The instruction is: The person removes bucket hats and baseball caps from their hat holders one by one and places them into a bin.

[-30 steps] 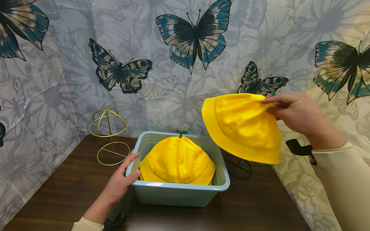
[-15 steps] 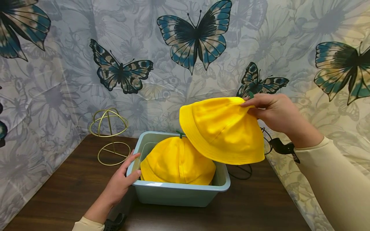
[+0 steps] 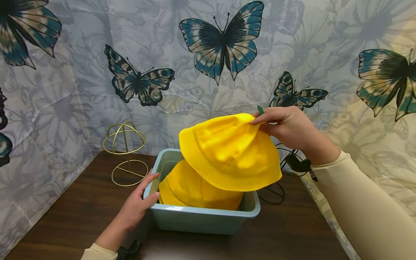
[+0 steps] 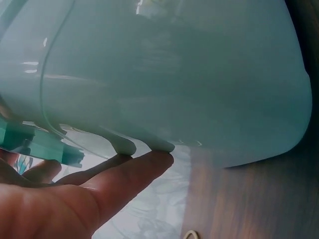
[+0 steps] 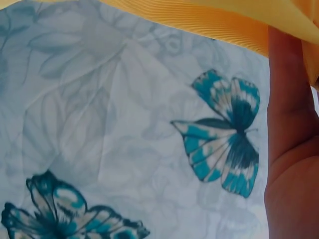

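My right hand [image 3: 289, 126] pinches a yellow bucket hat [image 3: 230, 151] at its crown, beside its small green sprout [image 3: 260, 109]. The hat hangs tilted, brim toward the left, over a second yellow hat [image 3: 195, 191] lying in a pale blue-green plastic bin [image 3: 201, 220]. The held hat hides the upper part of the lower one. With thumb and index finger over the left rim, my left hand [image 3: 138, 204] holds the bin. In the left wrist view, other fingers [image 4: 134, 174] touch its outer wall. Yellow cloth [image 5: 199, 25] crosses the top of the right wrist view.
A gold wire hat stand [image 3: 125, 153] stands at the back left of the dark wooden table [image 3: 81, 202]. A dark wire stand [image 3: 276, 193] is partly hidden behind the bin's right side. A butterfly-patterned cloth [image 3: 211, 97] hangs behind.
My right hand has carried the held hat leftward from the bin's right side to above the bin, where it now covers the lower hat's top. My left hand stays at the rim.
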`<state>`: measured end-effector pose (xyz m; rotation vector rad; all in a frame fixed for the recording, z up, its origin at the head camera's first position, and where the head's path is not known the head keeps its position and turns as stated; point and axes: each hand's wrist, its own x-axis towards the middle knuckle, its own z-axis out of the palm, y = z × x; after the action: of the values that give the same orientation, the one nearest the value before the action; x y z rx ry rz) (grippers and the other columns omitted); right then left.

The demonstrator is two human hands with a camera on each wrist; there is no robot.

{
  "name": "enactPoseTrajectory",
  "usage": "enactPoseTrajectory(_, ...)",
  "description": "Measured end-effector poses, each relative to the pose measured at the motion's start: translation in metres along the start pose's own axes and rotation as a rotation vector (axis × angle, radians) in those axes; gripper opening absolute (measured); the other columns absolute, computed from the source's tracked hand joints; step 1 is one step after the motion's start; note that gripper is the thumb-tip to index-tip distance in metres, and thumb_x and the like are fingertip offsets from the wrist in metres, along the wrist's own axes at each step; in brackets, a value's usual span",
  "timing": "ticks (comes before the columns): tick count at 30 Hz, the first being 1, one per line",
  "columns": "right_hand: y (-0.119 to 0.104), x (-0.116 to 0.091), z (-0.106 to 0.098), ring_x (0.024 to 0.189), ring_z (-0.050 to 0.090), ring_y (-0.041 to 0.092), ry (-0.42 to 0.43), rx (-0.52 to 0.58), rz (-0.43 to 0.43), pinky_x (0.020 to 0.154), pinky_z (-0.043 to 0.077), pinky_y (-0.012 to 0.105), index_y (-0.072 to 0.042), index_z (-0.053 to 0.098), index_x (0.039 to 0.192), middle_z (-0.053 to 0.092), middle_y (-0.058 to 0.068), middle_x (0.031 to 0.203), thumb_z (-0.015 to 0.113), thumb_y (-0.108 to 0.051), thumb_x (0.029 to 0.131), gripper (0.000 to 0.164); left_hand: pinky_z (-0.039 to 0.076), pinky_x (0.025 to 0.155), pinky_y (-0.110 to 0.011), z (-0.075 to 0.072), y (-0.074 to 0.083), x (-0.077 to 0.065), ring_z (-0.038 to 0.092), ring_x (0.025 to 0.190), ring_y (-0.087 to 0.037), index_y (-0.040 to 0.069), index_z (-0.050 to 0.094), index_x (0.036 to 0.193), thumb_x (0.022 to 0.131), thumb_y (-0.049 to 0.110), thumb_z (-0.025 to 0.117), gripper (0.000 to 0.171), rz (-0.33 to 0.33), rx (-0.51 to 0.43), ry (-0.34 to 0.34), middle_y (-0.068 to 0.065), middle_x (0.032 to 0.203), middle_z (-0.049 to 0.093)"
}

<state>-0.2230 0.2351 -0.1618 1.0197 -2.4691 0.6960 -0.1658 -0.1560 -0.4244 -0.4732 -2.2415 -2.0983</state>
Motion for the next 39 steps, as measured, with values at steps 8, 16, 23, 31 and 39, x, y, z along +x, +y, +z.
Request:
enactPoseTrajectory(8, 0.001, 0.011, 0.020, 0.105, 0.063, 0.014, -0.081, 0.090, -0.033, 0.083, 0.053, 0.025, -0.014, 0.080, 0.104, 0.071, 0.000, 0.114, 0.070, 0.008, 0.087, 0.029, 0.018, 0.108, -0.067, 0.001, 0.002, 0.001, 0.003, 0.147, -0.044, 0.004, 0.035, 0.152, 0.099, 0.011, 0.056, 0.058, -0.024, 0.018, 0.011, -0.013, 0.166, 0.004)
enactPoseTrajectory(16, -0.001, 0.021, 0.036, 0.105, 0.063, 0.016, -0.143, 0.149, -0.072, 0.084, 0.054, 0.028, -0.014, 0.080, 0.104, 0.070, -0.002, 0.114, 0.071, 0.009, 0.086, 0.030, 0.018, 0.108, -0.066, 0.000, 0.001, 0.002, 0.006, 0.147, -0.043, 0.008, 0.037, 0.152, 0.099, 0.013, 0.057, 0.057, -0.033, 0.026, 0.018, -0.012, 0.166, 0.005)
enactPoseTrajectory(23, 0.003, 0.022, 0.052, 0.099, 0.064, 0.014, -0.197, 0.197, -0.101, 0.083, 0.054, 0.030, -0.015, 0.081, 0.103, 0.072, -0.003, 0.109, 0.071, 0.011, 0.086, 0.033, 0.019, 0.108, -0.065, 0.000, 0.002, 0.002, 0.004, 0.147, -0.041, 0.007, 0.035, 0.152, 0.100, 0.012, 0.056, 0.057, -0.030, 0.015, 0.002, -0.011, 0.166, 0.004)
enactPoseTrajectory(31, 0.016, 0.015, 0.074, 0.093, 0.064, 0.013, -0.254, 0.219, -0.073, 0.081, 0.055, 0.033, -0.017, 0.081, 0.103, 0.071, -0.006, 0.103, 0.070, 0.010, 0.087, 0.033, 0.021, 0.108, -0.063, 0.000, 0.000, 0.002, 0.004, 0.147, -0.041, 0.008, 0.035, 0.153, 0.100, 0.014, 0.056, 0.057, -0.040, 0.014, -0.001, -0.011, 0.166, 0.003)
enactPoseTrajectory(39, 0.024, 0.017, 0.088, 0.096, 0.065, 0.012, -0.273, 0.223, -0.128, 0.082, 0.054, 0.031, -0.019, 0.081, 0.103, 0.071, -0.008, 0.104, 0.069, 0.009, 0.088, 0.034, 0.019, 0.109, -0.063, -0.002, -0.001, 0.003, 0.005, 0.147, -0.039, 0.010, 0.036, 0.153, 0.100, 0.017, 0.057, 0.057, -0.046, 0.038, 0.000, -0.010, 0.166, 0.003)
